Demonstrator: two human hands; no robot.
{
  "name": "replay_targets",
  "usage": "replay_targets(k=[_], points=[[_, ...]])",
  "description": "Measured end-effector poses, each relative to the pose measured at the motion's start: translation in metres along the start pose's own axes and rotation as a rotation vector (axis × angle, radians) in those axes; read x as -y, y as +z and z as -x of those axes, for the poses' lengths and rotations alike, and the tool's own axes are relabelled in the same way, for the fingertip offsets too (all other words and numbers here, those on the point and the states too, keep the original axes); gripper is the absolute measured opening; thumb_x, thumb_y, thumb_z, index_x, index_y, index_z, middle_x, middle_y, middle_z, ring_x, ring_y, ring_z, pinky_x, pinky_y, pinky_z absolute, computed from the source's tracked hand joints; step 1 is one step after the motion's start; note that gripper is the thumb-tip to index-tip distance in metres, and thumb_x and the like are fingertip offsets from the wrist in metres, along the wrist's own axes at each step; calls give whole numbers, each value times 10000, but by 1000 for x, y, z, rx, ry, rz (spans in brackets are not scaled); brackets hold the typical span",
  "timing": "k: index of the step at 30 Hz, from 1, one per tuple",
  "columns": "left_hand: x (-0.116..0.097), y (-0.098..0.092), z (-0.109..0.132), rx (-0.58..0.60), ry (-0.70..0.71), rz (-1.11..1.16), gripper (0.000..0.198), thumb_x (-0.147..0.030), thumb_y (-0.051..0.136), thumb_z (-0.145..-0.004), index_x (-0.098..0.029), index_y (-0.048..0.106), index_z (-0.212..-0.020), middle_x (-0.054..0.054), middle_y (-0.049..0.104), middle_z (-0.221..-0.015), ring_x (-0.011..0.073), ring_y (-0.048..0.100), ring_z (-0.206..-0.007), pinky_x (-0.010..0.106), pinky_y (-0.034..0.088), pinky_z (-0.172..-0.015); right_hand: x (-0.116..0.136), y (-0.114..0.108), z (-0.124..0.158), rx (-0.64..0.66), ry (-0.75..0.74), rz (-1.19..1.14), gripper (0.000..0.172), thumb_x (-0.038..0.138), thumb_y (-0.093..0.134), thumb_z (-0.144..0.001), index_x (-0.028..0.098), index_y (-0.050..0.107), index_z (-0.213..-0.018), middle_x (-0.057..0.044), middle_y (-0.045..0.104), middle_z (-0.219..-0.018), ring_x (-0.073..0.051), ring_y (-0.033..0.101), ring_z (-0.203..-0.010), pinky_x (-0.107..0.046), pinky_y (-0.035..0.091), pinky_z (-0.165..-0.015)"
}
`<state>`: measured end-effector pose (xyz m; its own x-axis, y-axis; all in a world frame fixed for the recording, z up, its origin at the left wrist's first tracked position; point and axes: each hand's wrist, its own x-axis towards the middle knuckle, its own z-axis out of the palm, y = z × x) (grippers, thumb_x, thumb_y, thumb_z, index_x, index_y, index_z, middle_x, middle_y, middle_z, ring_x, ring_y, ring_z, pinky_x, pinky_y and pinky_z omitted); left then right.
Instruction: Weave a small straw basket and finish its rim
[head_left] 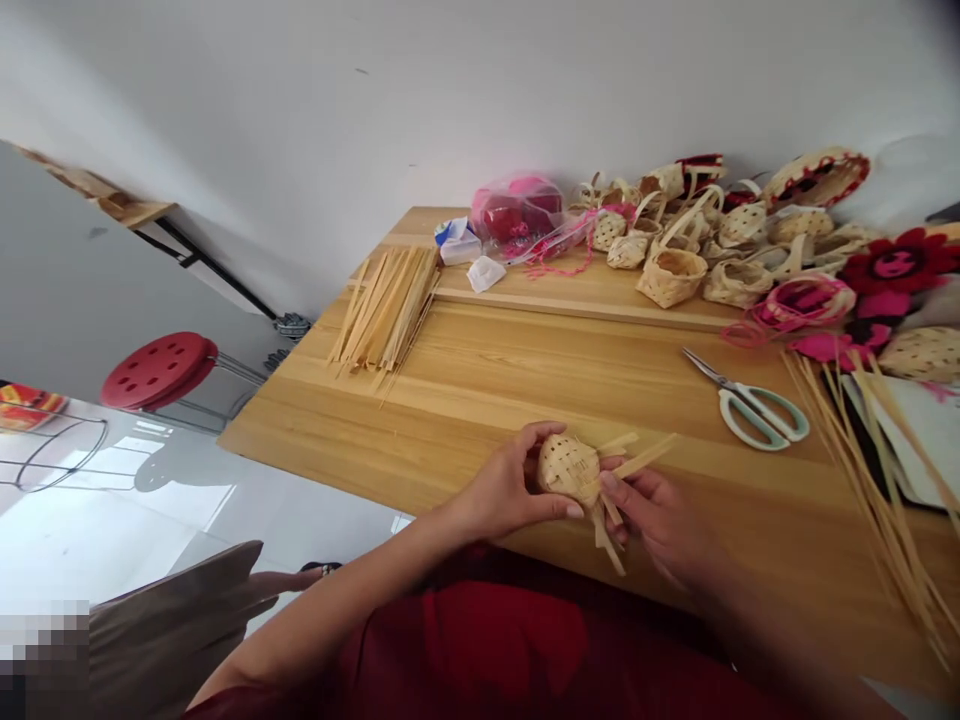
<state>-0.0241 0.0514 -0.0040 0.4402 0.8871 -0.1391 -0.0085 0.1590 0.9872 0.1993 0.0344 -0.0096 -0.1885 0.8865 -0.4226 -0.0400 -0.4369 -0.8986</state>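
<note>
My left hand [504,487] cups a small woven ball [568,470] of pale straw-coloured strips above the wooden table [525,370]. Loose strip ends [637,455] stick out from the ball to the right and downward. My right hand [654,520] grips the ball's right side and those strips between its fingers. Part of the weave is hidden by my fingers. Green-handled scissors [757,410] lie on the table to the right of my hands, apart from them. A bundle of cut strips [384,318] lies farther off to the left.
Woven baskets [671,277], a red flower [892,265] and a pink plastic bag [517,215] crowd the far table edge. Long strips [877,480] lie at right. A red stool [157,370] stands left of the table. Another person's hand [277,582] and beige sleeve show at lower left.
</note>
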Motion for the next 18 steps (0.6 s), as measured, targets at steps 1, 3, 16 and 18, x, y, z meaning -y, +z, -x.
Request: replay_targets(k=[1, 3, 16, 18], points=[[1, 5, 3, -24, 1, 20, 927, -319, 962, -683, -217, 477, -1466, 154, 629, -1391, 273, 674, -1202, 405, 555, -1013, 1, 1, 0, 12, 10, -8, 611, 764, 823, -718, 194, 672, -877, 29, 590, -565, -105, 478, -478, -256, 394, -480], [1, 10, 6, -70, -1, 54, 883, -312, 959, -690, -221, 498, -1437, 135, 658, -1339, 259, 687, -1157, 400, 553, -1003, 3, 1, 3, 27, 25, -15, 624, 789, 804, -717, 190, 666, -829, 22, 594, -561, -101, 479, -472, -251, 393, -474], [2, 24, 20, -80, 40, -40, 821, -291, 901, -769, -264, 481, -1475, 125, 665, -1320, 256, 690, -1127, 387, 587, -931, 20, 6, 31, 170, 46, 27, 423, 549, 922, -709, 267, 815, -1004, -78, 812, -1052, -284, 742, -989, -457, 575, -988], [2, 24, 22, -76, 98, -141, 778, -320, 898, -780, -274, 528, -1463, 131, 623, -1385, 284, 654, -1208, 398, 589, -952, 21, 9, 34, 174, 17, 40, 406, 585, 903, -717, 265, 816, -952, -75, 815, -1017, -280, 745, -965, -457, 579, -988]])
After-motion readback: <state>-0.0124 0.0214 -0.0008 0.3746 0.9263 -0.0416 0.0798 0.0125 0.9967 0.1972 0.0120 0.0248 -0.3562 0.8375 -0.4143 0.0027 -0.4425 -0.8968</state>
